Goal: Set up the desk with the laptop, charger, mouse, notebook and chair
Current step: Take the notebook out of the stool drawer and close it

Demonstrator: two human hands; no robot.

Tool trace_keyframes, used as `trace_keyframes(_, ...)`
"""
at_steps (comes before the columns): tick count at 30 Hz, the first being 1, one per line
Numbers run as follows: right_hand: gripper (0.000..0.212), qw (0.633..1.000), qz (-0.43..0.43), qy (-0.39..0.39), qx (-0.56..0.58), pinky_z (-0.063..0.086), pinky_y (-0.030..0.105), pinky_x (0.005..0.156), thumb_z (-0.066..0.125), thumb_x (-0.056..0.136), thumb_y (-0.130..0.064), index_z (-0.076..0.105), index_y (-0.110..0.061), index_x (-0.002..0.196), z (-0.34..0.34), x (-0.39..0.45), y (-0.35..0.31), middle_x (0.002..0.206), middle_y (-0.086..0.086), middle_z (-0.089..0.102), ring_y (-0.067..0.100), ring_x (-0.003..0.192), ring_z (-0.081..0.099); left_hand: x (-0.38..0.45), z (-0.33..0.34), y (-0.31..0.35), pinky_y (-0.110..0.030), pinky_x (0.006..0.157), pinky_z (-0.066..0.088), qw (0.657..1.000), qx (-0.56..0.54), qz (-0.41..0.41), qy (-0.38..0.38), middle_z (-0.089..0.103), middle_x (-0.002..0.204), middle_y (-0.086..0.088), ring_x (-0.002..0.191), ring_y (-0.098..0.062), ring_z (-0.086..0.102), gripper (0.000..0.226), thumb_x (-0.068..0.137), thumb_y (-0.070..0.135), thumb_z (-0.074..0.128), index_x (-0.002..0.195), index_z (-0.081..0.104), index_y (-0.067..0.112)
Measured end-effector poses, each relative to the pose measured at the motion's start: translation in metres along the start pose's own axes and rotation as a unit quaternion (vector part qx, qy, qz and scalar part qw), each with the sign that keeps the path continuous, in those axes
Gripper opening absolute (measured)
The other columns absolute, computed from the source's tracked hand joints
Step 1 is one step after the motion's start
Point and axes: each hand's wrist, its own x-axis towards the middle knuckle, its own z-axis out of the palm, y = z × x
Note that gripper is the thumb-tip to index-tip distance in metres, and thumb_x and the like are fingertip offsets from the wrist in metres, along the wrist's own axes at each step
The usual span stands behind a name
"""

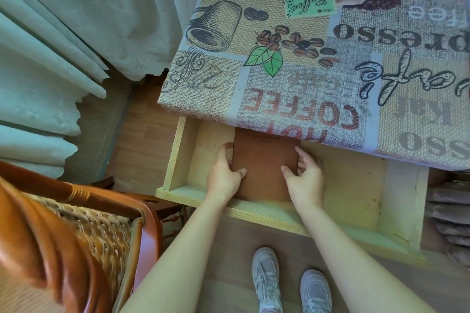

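Both forearms reach forward and down into an open wooden drawer (178, 155) pulled out from under the desk (318, 63). Left hand (223, 175): palm down at the left edge of a brown notebook (264, 168), fingers curled over that edge, thumb lying on the cover near the lower left; it grips the notebook. Right hand (305, 178): at the right edge, fingers bent round the edge, thumb pressed on the cover; it too grips the notebook. Notebook lies flat on the drawer floor, left of centre, its far end tucked under the overhanging tablecloth; whether it is lifted off the floor, cannot tell. At far left, pale curtains (63, 40) hang to the floor. Lower left, a wooden chair with woven cane panel (84, 231) stands just beside the drawer's left front corner, apart from it. Desk is covered with a coffee-themed printed tablecloth whose front hem drapes over the rear part of the drawer and hides that part. Below, two grey-white sneakers (290, 284) stand on wood-look flooring between the forearms. At right edge, a stack of folded fabric (450, 216), blurred.
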Motion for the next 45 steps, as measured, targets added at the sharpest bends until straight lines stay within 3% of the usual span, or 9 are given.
trace_keyframes(4,0.061,0.998,0.043,-0.019,0.03,0.049,0.038,0.094,0.074,0.073,-0.008,0.051,-0.02,0.129,-0.005,0.004,-0.004,0.117,0.003,0.062,0.015,0.099,0.059,0.002,-0.011,-0.001,-0.042,0.077,0.056,0.998,-0.008,-0.004,-0.059,0.063,0.086,-0.018,0.082,-0.032,0.065,0.068,0.084,0.014,0.063,0.131,0.031,0.05)
trace_keyframes(8,0.062,0.991,0.087,-0.036,0.095,0.043,0.026,0.091,0.071,0.076,-0.002,0.048,-0.015,0.133,-0.008,0.003,-0.009,0.114,0.0,0.058,0.013,0.098,0.054,0.0,-0.019,-0.002,-0.017,0.054,0.045,0.992,-0.071,-0.018,-0.103,0.058,0.09,-0.015,0.076,-0.019,0.058,0.063,0.091,0.006,0.058,0.136,0.035,0.043)
trace_keyframes(16,0.044,0.971,0.127,0.002,0.205,0.039,0.021,0.084,0.062,0.084,0.003,0.057,-0.011,0.126,-0.022,-0.01,-0.017,0.103,-0.002,0.058,0.011,0.095,0.052,-0.01,-0.027,0.003,-0.044,0.09,0.051,0.986,-0.116,-0.043,-0.116,0.062,0.114,-0.024,0.105,-0.035,0.062,0.062,0.088,0.011,0.064,0.13,0.04,0.051)
trace_keyframes(22,0.044,0.961,0.144,0.001,0.237,0.04,0.018,0.079,0.061,0.083,0.007,0.057,-0.008,0.125,-0.033,-0.027,-0.026,0.103,0.0,0.059,0.007,0.086,0.055,-0.031,-0.04,0.012,-0.028,0.069,0.053,0.983,-0.131,-0.031,-0.125,0.064,0.111,-0.019,0.088,-0.021,0.063,0.059,0.091,0.006,0.061,0.136,0.041,0.039)
trace_keyframes(26,0.044,0.96,0.143,-0.002,0.241,0.041,0.022,0.082,0.061,0.082,0.007,0.058,-0.007,0.124,-0.041,-0.039,-0.032,0.108,0.004,0.06,0.012,0.091,0.056,-0.051,-0.05,0.02,-0.021,0.055,0.052,0.98,-0.151,-0.023,-0.127,0.066,0.092,-0.007,0.074,-0.012,0.062,0.054,0.092,0.002,0.059,0.132,0.045,0.036)
trace_keyframes(28,0.044,0.959,0.143,-0.005,0.243,0.042,0.022,0.082,0.061,0.082,0.007,0.058,-0.007,0.124,-0.046,-0.044,-0.035,0.108,0.003,0.059,0.012,0.092,0.056,-0.059,-0.054,0.023,-0.028,0.064,0.056,0.98,-0.156,-0.02,-0.124,0.064,0.086,-0.002,0.075,-0.013,0.063,0.055,0.091,0.002,0.059,0.131,0.046,0.037)
trace_keyframes(32,0.045,0.959,0.14,-0.004,0.246,0.045,0.024,0.083,0.06,0.082,0.008,0.058,-0.008,0.124,-0.058,-0.059,-0.04,0.102,0.0,0.059,0.011,0.089,0.057,-0.081,-0.06,0.021,-0.053,0.086,0.054,0.98,-0.158,-0.008,-0.124,0.07,0.106,-0.018,0.099,-0.03,0.068,0.061,0.088,0.004,0.063,0.132,0.047,0.043)
trace_keyframes(40,0.046,0.95,0.153,-0.03,0.271,0.051,0.042,0.094,0.058,0.082,0.011,0.057,-0.008,0.124,-0.085,-0.105,-0.04,0.092,-0.007,0.062,0.02,0.095,0.064,-0.134,-0.071,0.013,-0.045,0.081,0.056,0.977,-0.16,-0.006,-0.138,0.073,0.102,-0.013,0.097,-0.026,0.07,0.06,0.088,0.007,0.064,0.131,0.047,0.044)
trace_keyframes(45,0.046,0.947,0.144,-0.045,0.283,0.052,0.04,0.092,0.057,0.082,0.012,0.058,-0.01,0.123,-0.105,-0.125,-0.049,0.108,0.004,0.066,0.021,0.097,0.065,-0.168,-0.081,0.019,-0.033,0.069,0.058,0.975,-0.171,0.006,-0.139,0.074,0.1,-0.009,0.092,-0.019,0.071,0.059,0.089,0.007,0.064,0.132,0.045,0.043)
